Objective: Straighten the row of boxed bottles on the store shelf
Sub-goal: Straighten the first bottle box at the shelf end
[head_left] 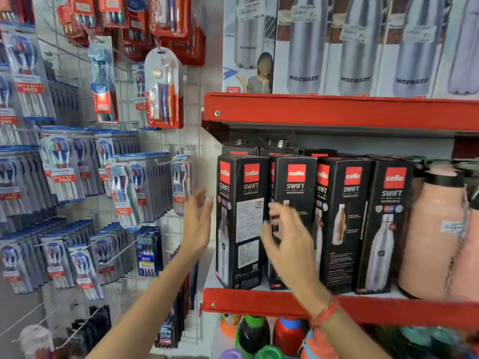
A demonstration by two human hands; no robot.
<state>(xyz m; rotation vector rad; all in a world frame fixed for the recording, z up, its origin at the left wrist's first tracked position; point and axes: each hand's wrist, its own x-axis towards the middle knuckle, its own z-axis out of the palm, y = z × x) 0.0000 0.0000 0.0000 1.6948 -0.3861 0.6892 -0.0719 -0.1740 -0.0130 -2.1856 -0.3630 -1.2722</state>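
Note:
Several tall black boxed bottles stand in a row on the red shelf (375, 310). The leftmost box (242, 224) is turned so its side and label face show. To its right the second box (295, 182) stands partly behind my right hand (287, 244). My right hand hovers in front of those two boxes, fingers spread, blurred, holding nothing. My left hand (198, 224) is raised flat just left of the leftmost box, a small gap apart from it, fingers apart. Two more boxes (344, 224) (386, 229) follow to the right. More boxes stand behind the row.
Pink flasks (435, 229) stand at the row's right end. An upper red shelf (337, 112) carries white bottle boxes. Left of the shelf, a wire grid holds hanging toothbrush packs (64, 169). Coloured bottles (259, 335) sit on the shelf below.

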